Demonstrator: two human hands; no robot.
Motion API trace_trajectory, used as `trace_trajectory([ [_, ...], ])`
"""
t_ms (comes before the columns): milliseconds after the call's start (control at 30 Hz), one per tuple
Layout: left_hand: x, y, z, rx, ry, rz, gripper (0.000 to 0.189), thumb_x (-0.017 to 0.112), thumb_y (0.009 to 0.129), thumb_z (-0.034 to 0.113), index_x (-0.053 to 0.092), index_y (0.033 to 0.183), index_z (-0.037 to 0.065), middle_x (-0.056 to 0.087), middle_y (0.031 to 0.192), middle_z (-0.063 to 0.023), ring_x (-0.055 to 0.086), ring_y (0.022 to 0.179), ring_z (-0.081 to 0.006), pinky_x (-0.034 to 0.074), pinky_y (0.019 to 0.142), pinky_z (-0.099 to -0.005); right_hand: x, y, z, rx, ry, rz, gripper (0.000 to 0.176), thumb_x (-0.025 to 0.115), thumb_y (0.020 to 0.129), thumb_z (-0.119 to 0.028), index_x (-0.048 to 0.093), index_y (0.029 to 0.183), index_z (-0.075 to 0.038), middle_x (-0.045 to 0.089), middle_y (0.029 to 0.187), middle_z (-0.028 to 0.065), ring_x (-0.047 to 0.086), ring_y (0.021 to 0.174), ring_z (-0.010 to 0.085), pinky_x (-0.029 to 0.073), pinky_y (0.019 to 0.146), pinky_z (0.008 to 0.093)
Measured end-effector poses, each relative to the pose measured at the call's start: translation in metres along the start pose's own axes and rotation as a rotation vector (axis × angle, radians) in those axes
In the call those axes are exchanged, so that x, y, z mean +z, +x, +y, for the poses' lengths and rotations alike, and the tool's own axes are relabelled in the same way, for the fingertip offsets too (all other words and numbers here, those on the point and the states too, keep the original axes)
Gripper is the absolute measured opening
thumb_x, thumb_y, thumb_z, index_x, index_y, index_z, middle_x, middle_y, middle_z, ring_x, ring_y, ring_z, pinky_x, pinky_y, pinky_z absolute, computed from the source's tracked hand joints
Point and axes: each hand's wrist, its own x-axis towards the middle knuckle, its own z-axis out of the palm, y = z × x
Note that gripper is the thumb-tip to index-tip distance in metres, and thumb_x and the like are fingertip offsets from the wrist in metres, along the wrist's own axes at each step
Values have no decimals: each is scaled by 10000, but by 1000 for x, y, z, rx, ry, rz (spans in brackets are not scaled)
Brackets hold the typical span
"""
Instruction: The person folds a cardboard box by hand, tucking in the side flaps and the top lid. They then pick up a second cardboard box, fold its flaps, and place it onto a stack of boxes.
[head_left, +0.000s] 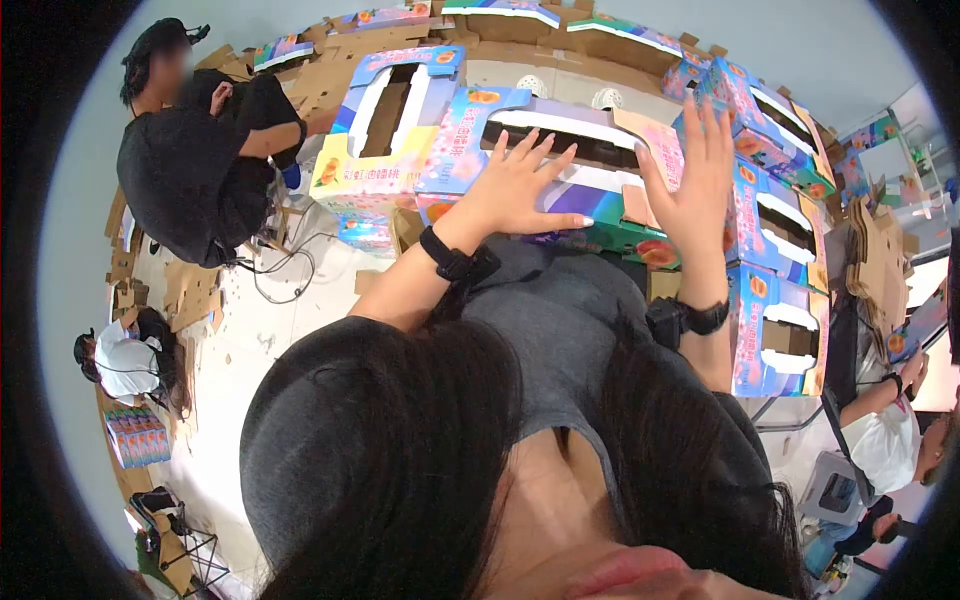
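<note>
A peach-print carton [455, 150] with a long opening in its top stands in front of my body. My left hand [520, 190] lies over the carton's near side, palm down, fingers spread across the edge of the opening and thumb pointing right. At the carton's right end, my right hand [697, 185] is stretched out with its fingers straight and its thumb toward the pink flap [650, 140]. Neither hand has anything in its grasp. A second carton with a yellow end [375, 172] stands close on the left.
Several similar cartons [775, 325] line the right side. Flattened cardboard [875, 260] is beyond them. A person in black [195, 170] sits at the left, near cables [300, 275] on the floor. Another person in a white top [885, 450] is at the lower right.
</note>
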Motion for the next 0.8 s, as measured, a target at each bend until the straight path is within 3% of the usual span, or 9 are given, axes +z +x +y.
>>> trace_trajectory([
  [67,-1,-1,1,-4,-20,39,1106,544,807,823,295,1587,79,358,1572,-275,266,1505,-416,133,1206,-619,29,-4,0,7,-46,-54,721,584,965,-468,405,1529,-57,345,1578,262,238,1484,476,189,1205,557],
  [133,7,-2,-1,-40,-127,124,1132,560,813,807,257,1588,40,329,1586,-276,257,1510,-411,138,1208,-610,111,-56,34,180,-53,-488,702,457,1008,-512,397,1536,-52,297,1604,266,190,1507,465,149,1223,548],
  [233,13,3,-4,-101,-87,169,1141,567,831,782,218,1588,3,290,1603,-277,248,1515,-403,147,1211,-596,98,-50,28,289,-55,-674,705,365,1019,-558,428,1526,-73,256,1619,274,173,1518,450,139,1229,539],
  [333,8,-1,-3,-93,-32,138,1115,541,857,768,207,1589,-5,281,1610,-272,234,1522,-397,146,1212,-591,90,-56,19,191,-80,-634,627,413,1017,-515,515,1473,-96,283,1606,278,175,1527,425,146,1232,531],
  [467,3,-4,2,-43,-55,221,909,542,954,612,262,1576,11,344,1577,-259,308,1485,-397,214,1203,-554,86,-64,18,153,-21,-454,492,507,981,-440,647,1270,-68,464,1446,257,365,1395,424,255,1166,554],
  [567,10,2,-35,-231,-513,498,835,637,953,513,331,1541,5,438,1487,-276,421,1389,-407,286,1173,-508,76,-53,14,200,66,-562,392,553,952,-375,671,1097,-31,605,1205,221,539,1177,404,326,1088,573],
  [667,-41,-18,-40,-411,-862,815,603,661,978,322,462,1451,5,553,1384,-190,537,1255,-288,369,1111,-411,78,-54,16,206,72,-531,328,560,943,-327,653,995,-17,647,1007,187,609,1002,391,344,1050,590],
  [700,-34,-26,-73,-415,-616,833,551,640,997,329,494,1428,18,582,1356,-166,548,1251,-274,371,1110,-406,76,-54,15,189,73,-504,316,557,946,-316,647,983,-16,650,975,185,617,982,392,336,1061,595],
  [800,-49,-55,-84,-599,-867,784,541,555,1030,412,513,1422,43,595,1352,-146,548,1265,-268,367,1104,-419,70,-58,9,170,91,-437,276,554,951,-284,632,966,-19,644,948,181,620,975,393,307,1097,601],
])
